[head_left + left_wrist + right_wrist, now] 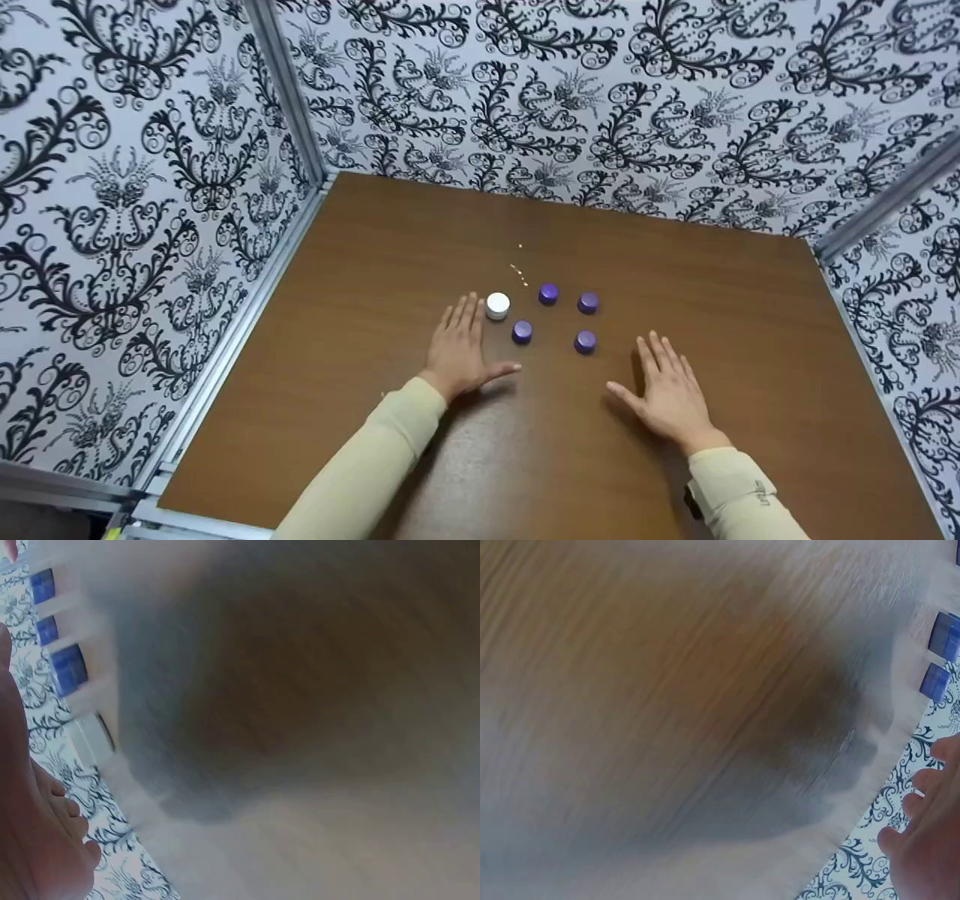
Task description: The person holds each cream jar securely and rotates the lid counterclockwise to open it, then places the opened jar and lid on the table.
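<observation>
Sleeves: two cream sleeves (375, 457) come in from the near edge, one to each hand.
Left hand: left hand (459, 349) lies flat on the brown table (360, 300), palm down, fingers straight and together, thumb spread toward the other hand; it holds nothing.
Right hand: right hand (670, 394) also lies flat on the table, fingers straight and slightly fanned, thumb out to its left; it holds nothing.
White cap: white cap (497, 305) stands just beside the left hand's fingertips, on their right; whether it touches them cannot be told.
Purple caps: four purple caps stand between and beyond the two hands. One (522, 331) is right of the left hand's fingers, one (585, 341) is left of the right hand's fingertips, and two more (548, 293) (588, 302) are farther out.
Wrist views: both are blurred; each shows table grain, a hand's edge and caps.
Surround: patterned black-and-white walls (150, 150) stand beyond and beside both hands.
</observation>
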A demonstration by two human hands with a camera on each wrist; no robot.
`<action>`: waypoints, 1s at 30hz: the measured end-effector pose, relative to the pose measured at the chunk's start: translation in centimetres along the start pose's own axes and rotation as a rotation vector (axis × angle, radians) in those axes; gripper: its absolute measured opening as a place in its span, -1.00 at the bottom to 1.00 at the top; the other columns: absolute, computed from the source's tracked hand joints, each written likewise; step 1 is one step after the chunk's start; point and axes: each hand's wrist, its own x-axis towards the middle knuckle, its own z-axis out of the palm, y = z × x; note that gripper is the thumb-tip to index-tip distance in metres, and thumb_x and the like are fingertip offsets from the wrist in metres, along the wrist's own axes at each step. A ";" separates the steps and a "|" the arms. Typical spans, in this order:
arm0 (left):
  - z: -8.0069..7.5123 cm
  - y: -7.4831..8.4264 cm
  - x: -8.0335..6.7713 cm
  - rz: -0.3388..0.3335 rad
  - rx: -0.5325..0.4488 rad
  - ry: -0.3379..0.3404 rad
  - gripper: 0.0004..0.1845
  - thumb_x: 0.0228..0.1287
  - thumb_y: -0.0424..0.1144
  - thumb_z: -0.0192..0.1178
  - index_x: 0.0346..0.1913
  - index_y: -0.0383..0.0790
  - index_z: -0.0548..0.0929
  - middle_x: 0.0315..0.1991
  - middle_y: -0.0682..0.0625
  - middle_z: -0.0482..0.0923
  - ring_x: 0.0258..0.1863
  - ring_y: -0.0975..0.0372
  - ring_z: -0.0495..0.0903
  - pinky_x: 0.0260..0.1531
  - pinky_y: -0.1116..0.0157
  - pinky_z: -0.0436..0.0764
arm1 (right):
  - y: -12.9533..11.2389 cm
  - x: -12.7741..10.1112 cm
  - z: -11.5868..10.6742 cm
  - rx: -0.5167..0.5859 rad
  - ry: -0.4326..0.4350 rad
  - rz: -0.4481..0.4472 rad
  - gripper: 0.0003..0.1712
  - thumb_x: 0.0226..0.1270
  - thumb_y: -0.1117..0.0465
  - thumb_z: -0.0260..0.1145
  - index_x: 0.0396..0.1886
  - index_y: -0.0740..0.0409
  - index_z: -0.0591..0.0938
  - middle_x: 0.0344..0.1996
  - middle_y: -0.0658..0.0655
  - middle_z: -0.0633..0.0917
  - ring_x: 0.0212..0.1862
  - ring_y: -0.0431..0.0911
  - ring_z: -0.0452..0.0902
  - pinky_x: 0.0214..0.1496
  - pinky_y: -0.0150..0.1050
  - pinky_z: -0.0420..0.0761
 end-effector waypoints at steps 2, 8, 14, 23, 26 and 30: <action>-0.1 0.8 0.6 0.025 0.010 0.004 0.37 0.00 0.73 -0.24 0.56 -0.38 -0.05 0.57 -0.26 -0.13 0.54 -0.02 -0.14 0.45 0.04 -0.10 | 0.2 0.0 -0.2 0.001 0.002 0.000 0.18 0.25 -0.51 0.12 0.54 0.28 0.16 0.52 0.37 0.10 0.51 0.27 -0.08 0.43 0.25 -0.04; 0.2 4.1 2.5 0.115 0.019 -0.010 0.36 0.00 0.74 -0.32 0.57 -0.35 -0.10 0.57 -0.23 -0.16 0.55 0.00 -0.18 0.45 0.06 -0.13 | 0.8 -0.2 -0.5 -0.002 0.001 0.009 0.18 0.25 -0.52 0.11 0.55 0.27 0.15 0.52 0.36 0.09 0.52 0.27 -0.09 0.43 0.24 -0.04; 0.9 7.5 4.0 0.192 0.064 -0.032 0.35 0.00 0.74 -0.34 0.58 -0.32 -0.11 0.58 -0.21 -0.15 0.55 0.02 -0.17 0.46 0.09 -0.13 | 0.9 -0.3 -0.8 -0.006 0.000 0.018 0.18 0.26 -0.51 0.10 0.54 0.28 0.15 0.52 0.36 0.08 0.52 0.26 -0.10 0.44 0.24 -0.05; 1.8 11.7 6.2 0.230 -0.015 -0.012 0.09 0.24 0.45 0.04 0.54 -0.32 0.10 0.52 -0.19 0.10 0.51 0.06 0.06 0.43 0.15 0.05 | 0.9 -0.4 -0.9 -0.017 0.025 0.008 0.15 0.26 -0.49 0.12 0.53 0.28 0.18 0.52 0.34 0.11 0.52 0.24 -0.08 0.44 0.23 -0.04; 2.3 12.3 6.8 0.177 -0.073 0.007 -0.03 0.25 0.32 0.18 0.50 -0.31 0.23 0.45 -0.15 0.27 0.44 0.08 0.22 0.37 0.18 0.20 | 0.9 -0.6 -0.9 -0.016 0.036 0.007 0.15 0.26 -0.49 0.14 0.53 0.27 0.19 0.52 0.33 0.12 0.52 0.23 -0.07 0.44 0.21 -0.04; 3.1 12.6 7.4 0.120 -0.150 0.043 -0.13 0.19 0.17 0.32 0.42 -0.30 0.36 0.33 -0.11 0.42 0.33 0.09 0.38 0.28 0.20 0.34 | 1.1 -0.5 -0.9 -0.021 0.027 0.007 0.16 0.26 -0.51 0.11 0.54 0.27 0.18 0.52 0.33 0.11 0.53 0.23 -0.08 0.45 0.21 -0.05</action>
